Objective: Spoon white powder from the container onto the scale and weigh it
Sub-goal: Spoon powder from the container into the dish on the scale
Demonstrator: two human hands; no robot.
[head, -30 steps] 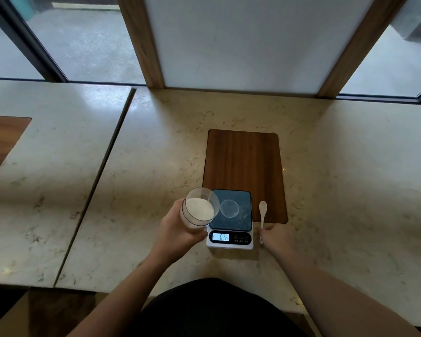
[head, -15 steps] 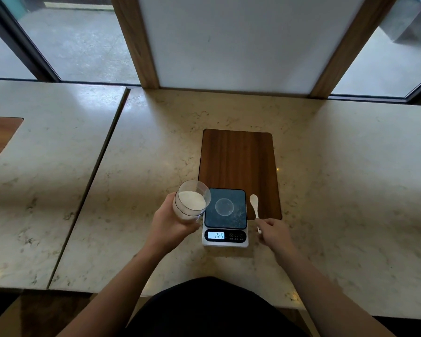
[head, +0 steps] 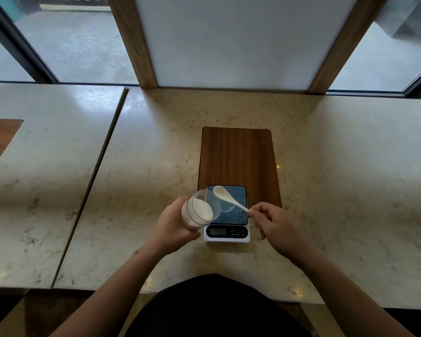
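So far nothing has reached the scale [head: 227,215]: its dark platform shows only a small clear round dish [head: 228,207] with no powder in it that I can make out, and the display at the near edge is too dim to read. The left hand [head: 173,226] is wrapped closed around the clear container [head: 197,210], tipped with its mouth toward the right hand; the white powder [head: 203,209] sits banked inside it. The right hand [head: 274,223] pinches the handle end of the white spoon [head: 229,198] between thumb and fingertips, the other fingers curled in. The spoon's bowl hangs above the far left part of the platform, just beside the container's rim, and looks empty. My reading is that the scooping has not begun: the spoon is yet to dip in, carry powder across to the dish and tip it out, and the number has to be read after that.

Beyond both hands a wooden board [head: 238,159] lies flat on the marble table [head: 156,152], with the scale's far half resting on it. Nothing stands between spoon, container and dish. The tilted container is the one risk, since powder could slide out.
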